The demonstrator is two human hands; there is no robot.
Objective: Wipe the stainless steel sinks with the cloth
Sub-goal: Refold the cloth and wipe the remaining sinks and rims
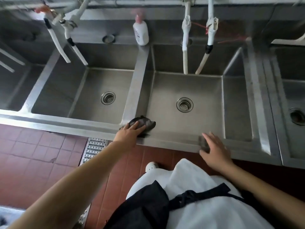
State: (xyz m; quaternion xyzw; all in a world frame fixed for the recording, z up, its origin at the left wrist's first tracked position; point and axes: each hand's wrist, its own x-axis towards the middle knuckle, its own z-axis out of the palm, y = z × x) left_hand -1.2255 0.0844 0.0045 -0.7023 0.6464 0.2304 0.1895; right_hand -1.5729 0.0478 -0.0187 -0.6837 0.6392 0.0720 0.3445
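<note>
A row of stainless steel sinks fills the view: a left basin (77,90) and a middle basin (203,96), each with a round drain. A dark grey cloth (146,122) lies bunched on the front rim where the divider between these two basins meets the front edge. My left hand (130,132) presses flat on the cloth, fingers spread over it. Farther right, my right hand (214,150) rests on the front rim of the middle basin with its fingers apart and nothing in it.
A soap pump bottle (140,33) stands on the back ledge above the divider. White-wrapped taps (185,47) hang into both basins. Another basin (293,100) lies at the right. A metal floor drain grate (93,148) runs through the red floor tiles.
</note>
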